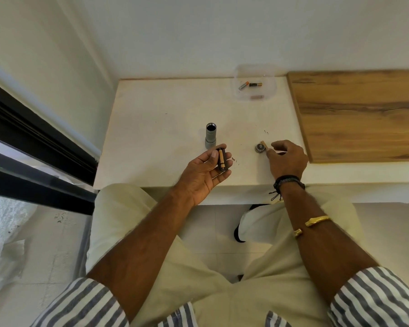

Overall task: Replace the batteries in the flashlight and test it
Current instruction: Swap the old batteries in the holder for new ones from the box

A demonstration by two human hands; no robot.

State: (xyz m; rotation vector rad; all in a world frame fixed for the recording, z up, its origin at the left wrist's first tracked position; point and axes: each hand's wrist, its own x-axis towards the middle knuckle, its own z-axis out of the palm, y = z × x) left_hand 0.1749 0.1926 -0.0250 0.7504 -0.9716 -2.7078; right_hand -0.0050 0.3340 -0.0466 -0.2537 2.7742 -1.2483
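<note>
The flashlight body (210,136) stands upright on the white worktop (165,128) with its open end up, just beyond the left hand (204,169). That hand is palm up, fingers curled around a dark battery holder (222,160) with one tan battery showing in it; the thumb rests beside the holder. The round end cap (260,147) lies flat on the worktop to the right, well apart from the flashlight body. The right hand (287,159) is lowered beside the cap, its thumb and forefinger pinched on a small tan battery (264,145) that touches the cap's far edge. Near the back of the worktop sits a clear plastic tray (254,83) with two more batteries (249,85) lying inside. A wooden board (359,114) covers the worktop on the right
</note>
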